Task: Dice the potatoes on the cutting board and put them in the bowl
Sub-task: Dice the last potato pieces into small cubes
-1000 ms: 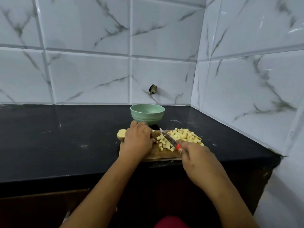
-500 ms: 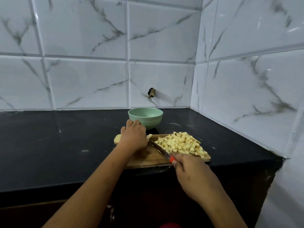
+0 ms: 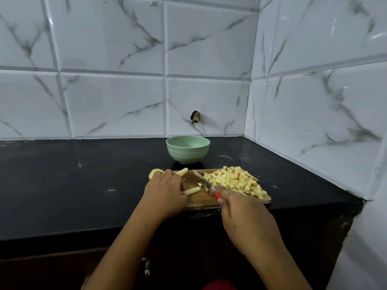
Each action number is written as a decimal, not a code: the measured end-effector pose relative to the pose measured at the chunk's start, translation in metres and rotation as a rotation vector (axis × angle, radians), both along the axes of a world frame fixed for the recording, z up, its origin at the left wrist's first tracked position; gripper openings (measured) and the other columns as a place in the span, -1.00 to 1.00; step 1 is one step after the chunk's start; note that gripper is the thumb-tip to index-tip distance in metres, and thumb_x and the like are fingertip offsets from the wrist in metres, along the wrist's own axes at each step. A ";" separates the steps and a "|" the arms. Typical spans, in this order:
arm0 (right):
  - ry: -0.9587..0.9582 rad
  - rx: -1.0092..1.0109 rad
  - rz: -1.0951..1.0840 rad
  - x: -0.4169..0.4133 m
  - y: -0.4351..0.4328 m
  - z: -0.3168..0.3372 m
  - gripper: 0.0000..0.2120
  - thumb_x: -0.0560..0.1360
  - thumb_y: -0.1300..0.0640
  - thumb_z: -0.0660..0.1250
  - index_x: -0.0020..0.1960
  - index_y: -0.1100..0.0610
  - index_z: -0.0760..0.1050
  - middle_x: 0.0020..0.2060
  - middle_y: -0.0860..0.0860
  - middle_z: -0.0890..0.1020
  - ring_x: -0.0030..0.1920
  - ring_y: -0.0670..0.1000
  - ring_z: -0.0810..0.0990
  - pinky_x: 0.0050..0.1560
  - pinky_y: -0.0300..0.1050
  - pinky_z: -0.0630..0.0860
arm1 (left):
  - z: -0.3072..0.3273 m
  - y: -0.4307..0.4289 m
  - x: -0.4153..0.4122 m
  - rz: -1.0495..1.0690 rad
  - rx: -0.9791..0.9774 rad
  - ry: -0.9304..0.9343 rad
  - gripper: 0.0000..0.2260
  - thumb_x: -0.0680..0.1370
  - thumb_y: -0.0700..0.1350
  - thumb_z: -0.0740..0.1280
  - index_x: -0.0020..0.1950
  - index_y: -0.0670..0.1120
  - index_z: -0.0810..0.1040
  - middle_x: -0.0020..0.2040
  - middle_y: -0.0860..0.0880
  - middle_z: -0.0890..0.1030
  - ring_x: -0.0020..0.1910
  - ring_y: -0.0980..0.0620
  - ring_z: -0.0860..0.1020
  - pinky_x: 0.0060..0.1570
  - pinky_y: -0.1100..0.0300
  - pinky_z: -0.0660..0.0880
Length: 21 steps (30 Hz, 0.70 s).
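Knife point(image 3: 202, 181) was gripped in the right hand point(image 3: 245, 216), blade angled across the board point(image 3: 201, 200); left hand point(image 3: 165, 191) curled over potato strips point(image 3: 191, 191), seemingly pinching them.

White marble-veined wall tiles point(image 3: 109, 101) meet in a corner, centre right. Small dark hole point(image 3: 195, 117) in back wall, mid-frame. Glossy black surface point(image 3: 62, 185), smudged. Brown cabinet front point(image 3: 41, 273) lower left.

Drew the left hand point(image 3: 165, 191) back toward the near edge of the cutting board point(image 3: 196, 200), uncovering a far potato strip point(image 3: 182, 172) past the knuckles and bringing a near potato strip point(image 3: 192, 191) out at the fingertips. Parted the knife point(image 3: 204, 182) in the right hand point(image 3: 245, 214) from the left hand, leaving bare board between blade and fingers.
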State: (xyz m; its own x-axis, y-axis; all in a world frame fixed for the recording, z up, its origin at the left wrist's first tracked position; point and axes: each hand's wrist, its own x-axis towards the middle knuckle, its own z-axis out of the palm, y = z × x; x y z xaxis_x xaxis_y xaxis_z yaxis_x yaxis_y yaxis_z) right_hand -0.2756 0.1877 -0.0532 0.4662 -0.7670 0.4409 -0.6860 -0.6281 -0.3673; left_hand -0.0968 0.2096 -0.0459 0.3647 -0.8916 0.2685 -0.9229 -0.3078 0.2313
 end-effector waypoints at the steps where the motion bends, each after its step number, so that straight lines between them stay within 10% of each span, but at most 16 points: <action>1: 0.023 -0.023 -0.002 0.001 0.000 0.000 -0.61 0.66 0.01 0.01 0.47 -0.20 0.23 -0.03 -0.12 0.61 -0.13 -0.13 0.55 -0.20 -0.17 0.53 | -0.002 0.002 -0.001 -0.006 -0.029 0.025 -0.82 0.56 -0.05 0.20 0.12 -0.01 0.49 0.22 0.02 0.42 0.22 0.00 0.32 0.15 0.13 0.33; 12: 0.231 -0.115 -0.004 0.019 -0.006 -0.003 -0.51 0.63 0.19 0.11 0.51 -0.11 0.17 -0.07 -0.03 0.58 -0.24 -0.03 0.45 -0.47 -0.19 0.23 | -0.016 0.009 -0.003 -0.019 -0.297 0.223 -0.94 0.51 -0.07 0.35 -0.03 0.05 0.56 -0.19 0.19 0.47 -0.11 0.17 0.45 -0.09 0.23 0.42; 21: 0.270 -0.091 0.000 0.019 0.015 -0.006 -0.41 0.61 0.26 0.11 0.56 -0.02 0.01 0.04 0.01 0.58 -0.03 0.01 0.55 -0.24 -0.13 0.40 | -0.022 0.011 -0.004 -0.016 -0.380 0.233 -0.89 0.50 -0.08 0.36 -0.01 0.08 0.62 -0.15 0.18 0.53 -0.07 0.16 0.48 -0.11 0.26 0.39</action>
State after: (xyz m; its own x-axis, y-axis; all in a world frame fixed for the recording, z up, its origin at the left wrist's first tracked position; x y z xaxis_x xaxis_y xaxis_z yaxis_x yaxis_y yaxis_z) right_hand -0.2564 0.2027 -0.0587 0.5764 -0.7299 0.3675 -0.7512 -0.6503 -0.1133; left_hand -0.1010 0.2206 -0.0677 0.4415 -0.7513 0.4905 -0.8367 -0.1473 0.5275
